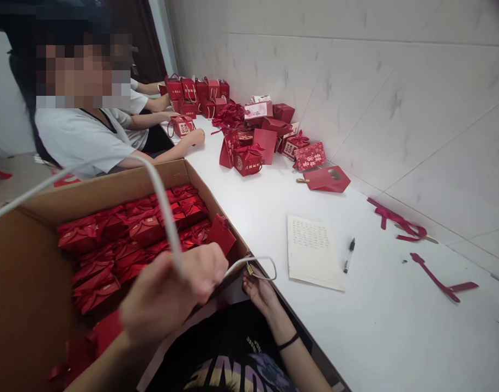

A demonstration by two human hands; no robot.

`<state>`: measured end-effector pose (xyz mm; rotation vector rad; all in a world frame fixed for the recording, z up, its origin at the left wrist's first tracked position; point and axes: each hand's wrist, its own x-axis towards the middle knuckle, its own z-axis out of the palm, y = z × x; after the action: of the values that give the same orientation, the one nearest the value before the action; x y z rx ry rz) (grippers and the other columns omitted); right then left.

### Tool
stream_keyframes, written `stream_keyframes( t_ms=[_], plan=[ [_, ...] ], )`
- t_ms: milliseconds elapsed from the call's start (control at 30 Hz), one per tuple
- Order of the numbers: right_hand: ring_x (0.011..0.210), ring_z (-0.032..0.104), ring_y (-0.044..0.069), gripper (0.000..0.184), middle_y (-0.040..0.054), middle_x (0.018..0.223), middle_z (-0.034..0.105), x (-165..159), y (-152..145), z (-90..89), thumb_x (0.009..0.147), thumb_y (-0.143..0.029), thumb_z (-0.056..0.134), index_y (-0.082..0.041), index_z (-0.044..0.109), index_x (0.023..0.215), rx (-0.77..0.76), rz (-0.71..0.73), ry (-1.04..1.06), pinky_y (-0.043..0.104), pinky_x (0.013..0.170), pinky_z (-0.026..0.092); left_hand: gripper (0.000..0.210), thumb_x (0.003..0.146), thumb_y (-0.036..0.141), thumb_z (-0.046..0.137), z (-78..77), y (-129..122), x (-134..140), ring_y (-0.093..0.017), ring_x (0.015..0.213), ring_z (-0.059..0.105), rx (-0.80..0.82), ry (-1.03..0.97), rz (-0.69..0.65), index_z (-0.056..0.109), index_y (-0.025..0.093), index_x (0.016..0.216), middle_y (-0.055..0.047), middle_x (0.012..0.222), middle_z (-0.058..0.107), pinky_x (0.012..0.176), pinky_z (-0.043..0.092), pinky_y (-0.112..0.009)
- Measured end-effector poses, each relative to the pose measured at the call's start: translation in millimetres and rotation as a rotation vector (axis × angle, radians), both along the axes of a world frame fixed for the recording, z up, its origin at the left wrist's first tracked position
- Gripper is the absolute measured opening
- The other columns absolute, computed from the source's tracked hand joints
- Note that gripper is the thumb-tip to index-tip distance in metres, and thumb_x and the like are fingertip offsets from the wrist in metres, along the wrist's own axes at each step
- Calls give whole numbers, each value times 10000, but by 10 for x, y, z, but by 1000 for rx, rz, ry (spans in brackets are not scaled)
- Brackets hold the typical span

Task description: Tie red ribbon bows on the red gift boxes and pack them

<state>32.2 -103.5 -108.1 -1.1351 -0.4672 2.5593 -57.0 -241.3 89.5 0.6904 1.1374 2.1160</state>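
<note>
Head view: gripping white cord [166, 215] above carton [32, 256] in fisted left hand [171, 288]; holding gold-coloured fitting [250, 269] beside table [380, 326] in part-curled right hand [261, 292]; possibly snagging red boxes [145, 231] if letting cord sag.

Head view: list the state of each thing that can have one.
Left hand: closed on the white cord.
Right hand: fingers at a brass-coloured piece, grip unclear.
White cord: bent into a loop.
Carton: open, holding red boxes.
Red boxes: packed together, ribbon-topped.
Paper: flat, upper part written on.
Pen: lying down.
</note>
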Motion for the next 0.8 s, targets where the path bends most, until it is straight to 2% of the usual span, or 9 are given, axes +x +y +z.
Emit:
stream_keyframes(
  t_ms=[133, 200, 300, 367, 433, 500, 567, 667, 800],
  plan=[
    [449, 533, 76, 121, 11, 561, 595, 98, -6, 69, 723, -182, 679, -120, 589, 670, -81, 1, 18, 150, 434, 446, 262, 756, 362, 580, -351, 279, 167, -187, 780, 566, -206, -150, -94, 713, 136, 765, -73, 744, 647, 775, 437, -293],
    [432, 516, 73, 141, 5, 544, 584, 144, -10, 120, 740, -190, 665, -119, 576, 658, -120, 10, 27, 152, 420, 436, 202, 728, 292, 615, -591, 254, 252, -212, 906, 578, -289, -274, -121, 702, 124, 802, -93, 871, 671, 864, 423, -300],
    [421, 496, 69, 157, -11, 527, 567, 210, -24, 204, 761, -205, 646, -126, 560, 657, -178, 27, 43, 148, 405, 417, 100, 651, 191, 651, -919, 126, 356, -231, 1002, 579, -258, -522, -59, 682, 129, 724, -93, 925, 680, 923, 419, -307],
    [419, 484, 62, 163, -24, 522, 556, 250, -37, 258, 760, -219, 652, -130, 554, 663, -204, 37, 61, 139, 403, 406, 44, 636, 164, 629, -1129, 45, 415, -226, 957, 609, -220, -740, 43, 649, 126, 625, -86, 823, 686, 896, 452, -308],
    [424, 479, 54, 174, -28, 529, 553, 286, -49, 302, 747, -231, 668, -127, 554, 669, -234, 45, 103, 129, 407, 400, 76, 660, 132, 592, -1349, -5, 478, -213, 874, 641, -293, -956, 59, 633, 114, 598, -85, 730, 675, 822, 493, -299],
    [432, 482, 50, 189, -27, 542, 558, 317, -59, 332, 733, -245, 685, -123, 555, 672, -259, 48, 146, 124, 413, 398, 72, 677, 74, 581, -1572, -3, 544, -188, 768, 662, -451, -1050, -34, 643, 93, 647, -85, 700, 671, 692, 516, -255],
    [429, 483, 46, 213, -25, 552, 565, 341, -72, 343, 721, -267, 701, -120, 556, 668, -269, 55, 155, 121, 409, 393, 84, 661, 20, 603, -1770, 71, 596, -147, 608, 648, -572, -1009, -147, 647, 78, 702, -71, 656, 662, 534, 481, -199],
    [416, 483, 44, 258, -21, 545, 567, 368, -103, 319, 687, -298, 734, -109, 561, 655, -245, 83, 140, 121, 398, 388, 146, 619, -30, 635, -1949, 311, 616, -83, 458, 572, -602, -934, -212, 630, 84, 710, -23, 582, 626, 440, 407, -151],
    [411, 485, 46, 337, -14, 550, 584, 397, -151, 229, 552, -315, 819, -114, 589, 693, -179, 49, 189, 115, 380, 372, 64, 698, 65, 607, -1925, 639, 554, -56, 403, 489, -501, -995, -188, 593, 109, 653, 21, 487, 536, 405, 352, -140]
  ],
)
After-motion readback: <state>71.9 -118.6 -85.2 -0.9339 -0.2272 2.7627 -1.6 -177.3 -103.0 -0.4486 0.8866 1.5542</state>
